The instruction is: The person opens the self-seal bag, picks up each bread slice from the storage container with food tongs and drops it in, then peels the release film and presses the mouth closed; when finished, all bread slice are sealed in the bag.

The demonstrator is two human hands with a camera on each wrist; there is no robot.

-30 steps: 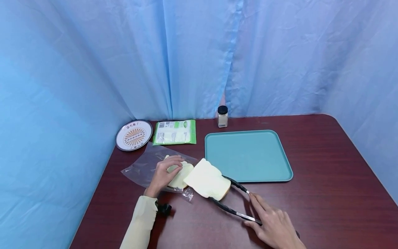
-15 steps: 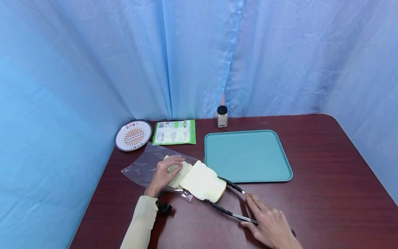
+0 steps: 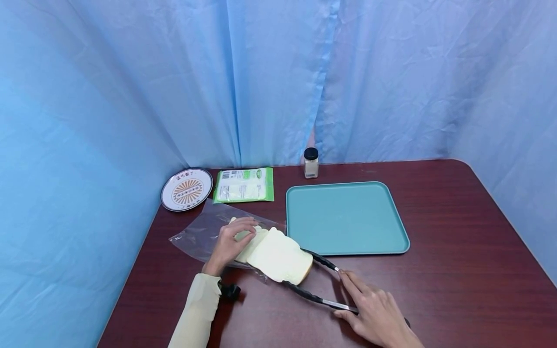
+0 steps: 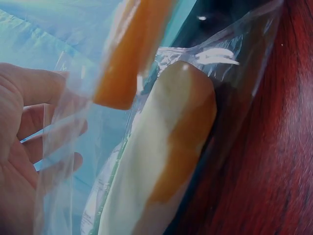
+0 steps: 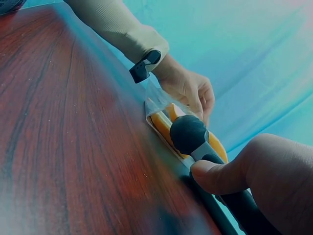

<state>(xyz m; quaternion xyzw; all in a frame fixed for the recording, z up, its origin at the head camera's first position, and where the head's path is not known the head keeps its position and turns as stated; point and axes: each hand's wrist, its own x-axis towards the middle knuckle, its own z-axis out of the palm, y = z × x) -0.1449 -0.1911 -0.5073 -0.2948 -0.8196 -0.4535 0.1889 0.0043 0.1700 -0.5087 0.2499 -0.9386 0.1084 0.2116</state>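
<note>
A pair of black-handled tongs (image 3: 306, 292) is gripped in my right hand (image 3: 376, 309), its two arms on either side of a white bread slice (image 3: 282, 256). This slice partly overlaps another bread slice (image 3: 256, 245) inside a clear plastic bag (image 3: 193, 237). My left hand (image 3: 228, 244) holds up the bag's film, thumb and fingers close together. In the left wrist view, the brown crust of the tongs' slice (image 4: 122, 68) hangs above the bagged slice (image 4: 151, 142). The right wrist view has my thumb (image 5: 212, 176) pressing on the tongs.
Right of the bag lies a teal tray (image 3: 348, 217). Behind it stands a small black-capped jar (image 3: 311, 164). A green-and-white packet (image 3: 244, 184) and a patterned plate (image 3: 187, 189) lie at the back left. Blue curtains (image 3: 278, 82) border the table (image 3: 457, 217).
My right hand has moved the tongs and bread slice a little left and toward me, so the slice covers more of the bagged one. My left hand has stayed in place.
</note>
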